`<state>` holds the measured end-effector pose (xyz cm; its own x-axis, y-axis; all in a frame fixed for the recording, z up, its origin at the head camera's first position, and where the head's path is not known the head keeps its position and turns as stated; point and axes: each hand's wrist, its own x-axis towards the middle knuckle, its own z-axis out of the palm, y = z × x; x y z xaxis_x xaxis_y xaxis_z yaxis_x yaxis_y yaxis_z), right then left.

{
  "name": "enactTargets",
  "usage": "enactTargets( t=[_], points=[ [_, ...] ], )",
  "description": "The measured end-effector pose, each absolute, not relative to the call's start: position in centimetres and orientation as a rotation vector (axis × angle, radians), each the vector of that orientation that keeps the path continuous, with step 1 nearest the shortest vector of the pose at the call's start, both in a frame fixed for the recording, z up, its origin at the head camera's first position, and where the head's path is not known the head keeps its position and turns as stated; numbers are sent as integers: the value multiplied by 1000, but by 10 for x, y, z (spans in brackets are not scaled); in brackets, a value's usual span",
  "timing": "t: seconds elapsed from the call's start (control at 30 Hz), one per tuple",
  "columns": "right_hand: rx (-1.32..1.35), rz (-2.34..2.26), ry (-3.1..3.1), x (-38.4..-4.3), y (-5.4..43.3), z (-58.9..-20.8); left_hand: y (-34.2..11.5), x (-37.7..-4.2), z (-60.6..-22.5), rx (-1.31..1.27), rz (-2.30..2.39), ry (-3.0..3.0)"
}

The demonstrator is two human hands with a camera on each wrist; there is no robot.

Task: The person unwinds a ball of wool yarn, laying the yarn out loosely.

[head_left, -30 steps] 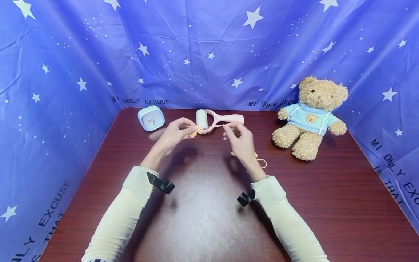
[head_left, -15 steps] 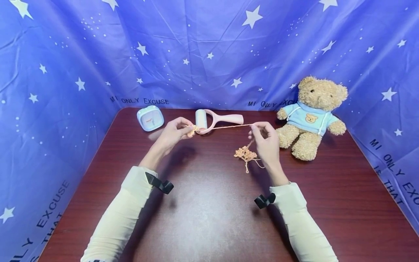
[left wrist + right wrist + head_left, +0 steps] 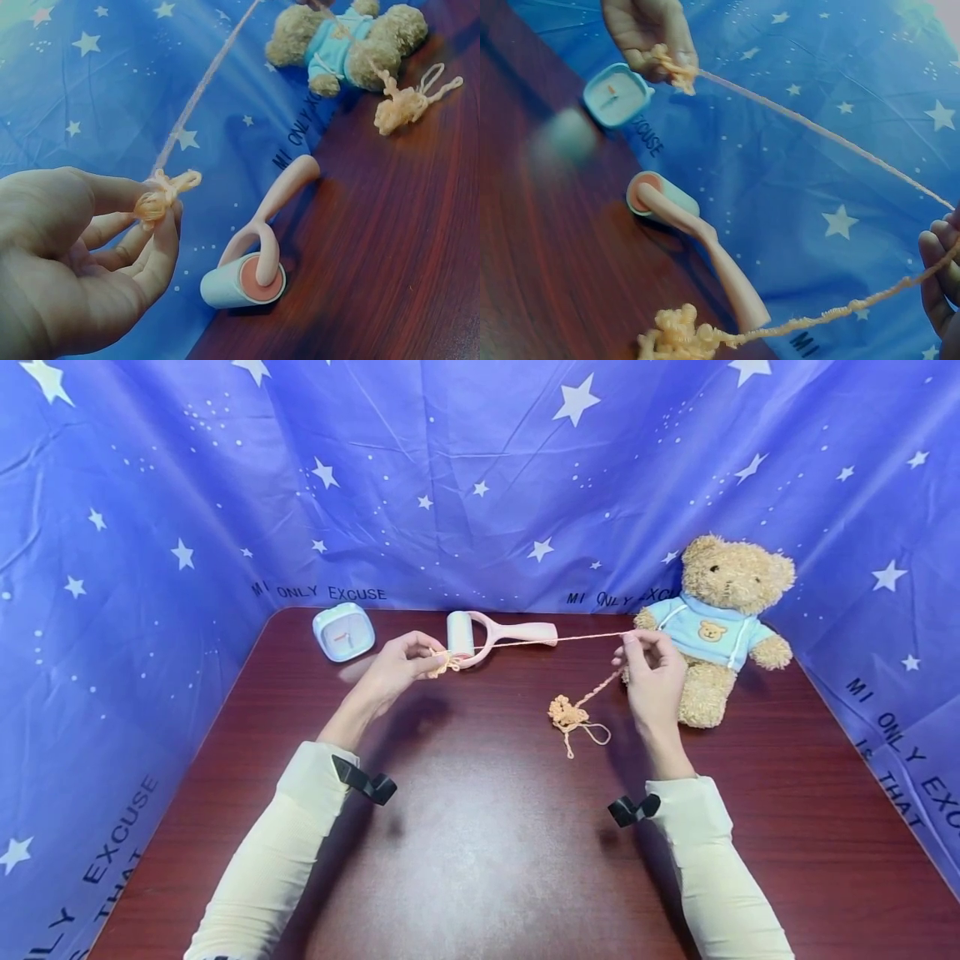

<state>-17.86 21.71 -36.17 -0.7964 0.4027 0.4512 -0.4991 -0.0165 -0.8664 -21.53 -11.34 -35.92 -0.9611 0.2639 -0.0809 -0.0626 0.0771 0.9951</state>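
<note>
My left hand (image 3: 397, 667) pinches a small peach crocheted bunch (image 3: 157, 202) between thumb and fingertips, with a little loop poking out. From it a crocheted cord (image 3: 558, 640) of peach yarn runs straight across to my right hand (image 3: 656, 677), which pinches it in front of the teddy bear's leg. Below the right hand the cord slants down to a second crocheted bunch (image 3: 567, 713) with loose yarn loops, low over the table. At the edge of the right wrist view, only some right-hand fingers (image 3: 934, 281) show.
A lint roller (image 3: 517, 632) with a pink handle lies behind the cord. A light-blue clock (image 3: 344, 633) stands left of it. At the right sits a teddy bear (image 3: 723, 618) in a blue sweater. Blue star-print cloth (image 3: 480, 543) walls the dark red table (image 3: 465, 827).
My right hand has moved right along the cord, away from the left hand, and the straight stretch between them has lengthened. The second bunch has come into full view. The left hand has stayed put.
</note>
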Motion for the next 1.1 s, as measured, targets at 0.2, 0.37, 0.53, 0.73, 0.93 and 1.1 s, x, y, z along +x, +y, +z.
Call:
enactTargets(
  t=[0.2, 0.37, 0.53, 0.73, 0.93, 1.1],
  points=[
    [23, 1838, -1585, -179, 229, -359, -117, -216, -360, 193, 1967, 2142],
    [-19, 1848, -1556, -177, 237, -361, -117, -216, -358, 132, 1979, 2157],
    [-58, 1872, -1470, -176, 247, -359, -119, -217, -358, 92, 1973, 2192],
    [-97, 1853, -1368, -176, 261, -353, -122, -218, -360, 61, 1967, 2213],
    [-148, 1834, -1313, -174, 271, -350, -123, -219, -360, 15, 1988, 2225],
    [-171, 1841, -1292, -173, 276, -352, -122, -219, -359, -60, 2038, 2216]
  ],
)
